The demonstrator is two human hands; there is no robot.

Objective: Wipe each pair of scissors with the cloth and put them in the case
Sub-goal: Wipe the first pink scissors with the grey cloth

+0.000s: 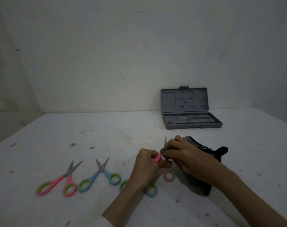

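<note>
My left hand (147,163) grips the pink handles of a pair of scissors (169,174), blades pointing up and away. My right hand (183,154) presses a dark grey cloth (196,182) around the blades near the pivot; the blade tips stick out above my fingers. The cloth hangs down under my right wrist onto the table. A pink pair of scissors (57,182) and a blue pair (97,176) lie open at the front left. A third blue-green pair (150,190) lies mostly hidden under my left forearm. The grey case (191,124) stands open at the back right.
The white table (106,131) is stained and speckled with small bits of dirt. A white wall rises right behind the case. The table's left edge runs diagonally at the far left.
</note>
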